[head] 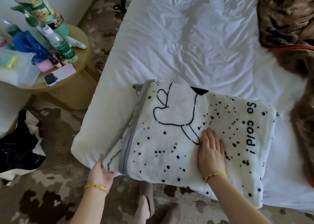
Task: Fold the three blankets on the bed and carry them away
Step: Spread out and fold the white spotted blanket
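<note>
Both hands on white blanket (pixel 195 139) (folded): left hand (pixel 100 172) grips corner.

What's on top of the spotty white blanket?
The right hand lies flat on the spotty white blanket. The left hand grips its near corner. Whatever is beneath it is covered.

This is a bedroom, perhaps a hotel room: a bed with a rumpled white sheet (pixel 195 42) fills most of the view, above brown-and-cream patterned carpet (pixel 56 186). Beside it, a round tan side table (pixel 74 81) holds plastic bottles (pixel 61 43) and a pink-cased phone (pixel 59 74), and a dark corded telephone (pixel 124 4) seems to sit on the floor.
</note>
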Demonstrator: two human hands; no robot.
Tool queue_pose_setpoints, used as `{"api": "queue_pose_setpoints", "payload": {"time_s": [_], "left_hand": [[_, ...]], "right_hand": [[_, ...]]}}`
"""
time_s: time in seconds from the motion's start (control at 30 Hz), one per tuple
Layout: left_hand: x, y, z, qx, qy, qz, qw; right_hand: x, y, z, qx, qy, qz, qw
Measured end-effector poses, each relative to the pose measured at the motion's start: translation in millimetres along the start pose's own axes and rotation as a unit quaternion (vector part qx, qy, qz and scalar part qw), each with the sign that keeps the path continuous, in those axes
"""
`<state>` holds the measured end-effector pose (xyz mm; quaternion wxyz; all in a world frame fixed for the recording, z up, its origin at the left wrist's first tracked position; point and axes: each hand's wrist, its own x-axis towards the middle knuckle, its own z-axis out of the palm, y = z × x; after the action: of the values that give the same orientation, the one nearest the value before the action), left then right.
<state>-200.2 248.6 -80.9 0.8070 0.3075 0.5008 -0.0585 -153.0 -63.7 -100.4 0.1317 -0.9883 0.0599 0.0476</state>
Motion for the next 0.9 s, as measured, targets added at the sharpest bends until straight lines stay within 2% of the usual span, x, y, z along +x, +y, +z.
{"api": "queue_pose_setpoints", "payload": {"time_s": [0.13, 0.27, 0.33, 0.37, 0.43, 0.47, 0.5, 0.57, 0.63, 0.67, 0.7, 0.77, 0.8, 0.9], "left_hand": [[9.0, 16.2, 17.6, 0.109, 0.075, 0.047, 0.990], [0.6, 7.6, 11.8, 0.234, 0.044, 0.020, 0.971], [-2.1, -3.3, 5.6, 0.270, 0.051, 0.053, 0.960], [-3.7, -8.0, 3.0, 0.299, 0.079, 0.092, 0.946], [-11.9, -15.2, 3.0, 0.396, 0.144, 0.207, 0.883], [-16.8, -18.5, 3.1, 0.421, 0.143, 0.248, 0.861], [-21.5, -20.8, 3.9, 0.433, 0.113, 0.259, 0.856], [-28.0, -23.5, 7.2, 0.481, 0.027, 0.220, 0.848], [-31.0, -21.3, 10.9, 0.551, -0.045, 0.171, 0.816], [-30.8, -19.1, 11.9, 0.550, -0.062, 0.163, 0.816], [-30.0, -16.5, 11.6, 0.517, -0.068, 0.166, 0.837], [-24.5, -9.3, 8.5, 0.384, -0.056, 0.164, 0.907], [-23.0, -4.5, 7.4, 0.322, -0.038, 0.165, 0.931], [-15.5, 5.2, 12.8, 0.233, 0.013, 0.182, 0.955]], "right_hand": [[0.1, -0.7, 0.6, 0.005, 0.000, 0.000, 1.000], [0.0, -4.4, -1.8, 0.008, -0.001, 0.004, 1.000], [-1.6, -13.5, -5.1, 0.016, 0.029, 0.008, 0.999], [-2.9, -22.0, -6.5, 0.027, 0.053, -0.005, 0.998], [-6.6, -45.6, -7.0, 0.056, 0.094, -0.066, 0.992], [-8.2, -59.5, -7.0, 0.063, 0.106, -0.103, 0.987], [-9.3, -73.3, -7.7, 0.065, 0.109, -0.134, 0.983], [-11.1, -96.4, -9.3, 0.066, 0.098, -0.173, 0.978], [-13.4, -112.9, -10.7, 0.066, 0.087, -0.200, 0.974], [-15.0, -120.0, -10.4, 0.068, 0.078, -0.217, 0.971], [-17.5, -126.5, -9.6, 0.070, 0.064, -0.238, 0.966], [-22.1, -135.2, -1.6, 0.060, 0.031, -0.294, 0.953], [-22.9, -136.9, 2.6, 0.046, 0.008, -0.306, 0.951], [-18.5, -127.0, 12.8, -0.022, -0.095, -0.240, 0.966]]}}
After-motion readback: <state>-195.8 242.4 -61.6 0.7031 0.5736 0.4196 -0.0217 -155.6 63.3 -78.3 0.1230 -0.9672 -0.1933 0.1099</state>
